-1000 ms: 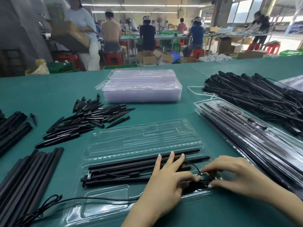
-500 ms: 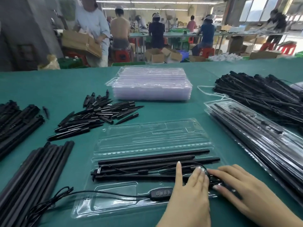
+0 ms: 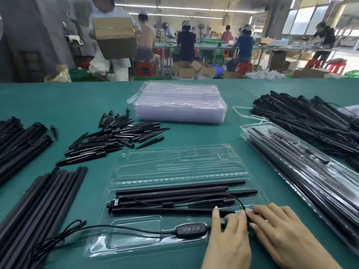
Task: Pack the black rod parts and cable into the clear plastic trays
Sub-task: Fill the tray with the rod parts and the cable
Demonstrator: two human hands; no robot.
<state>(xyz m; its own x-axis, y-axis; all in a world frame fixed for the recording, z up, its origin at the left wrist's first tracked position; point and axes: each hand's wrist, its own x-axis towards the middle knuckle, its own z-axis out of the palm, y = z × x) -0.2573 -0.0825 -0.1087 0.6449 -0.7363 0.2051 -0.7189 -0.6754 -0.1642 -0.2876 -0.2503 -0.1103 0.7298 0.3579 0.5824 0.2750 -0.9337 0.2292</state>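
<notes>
An open clear plastic tray (image 3: 174,166) lies in front of me on the green table. Several black rods (image 3: 180,195) fill its middle grooves. A black cable with an inline button controller (image 3: 191,230) runs across the tray's near compartment and trails off to the left. My left hand (image 3: 229,239) lies flat on the tray's right end, its straight fingers pressing on the cable and rod ends. My right hand (image 3: 277,232) lies beside it, fingertips pressing the cable down at the same spot.
A stack of empty clear trays (image 3: 180,103) stands at the back. Short black spikes (image 3: 116,138) lie left of centre, long black tubes (image 3: 38,200) at the near left. Packed trays (image 3: 303,171) and a heap of rods (image 3: 310,121) occupy the right. People work at benches behind.
My left hand has slid back and to the right, uncovering the controller, which now lies in the tray's near compartment. The camera view has shifted left.
</notes>
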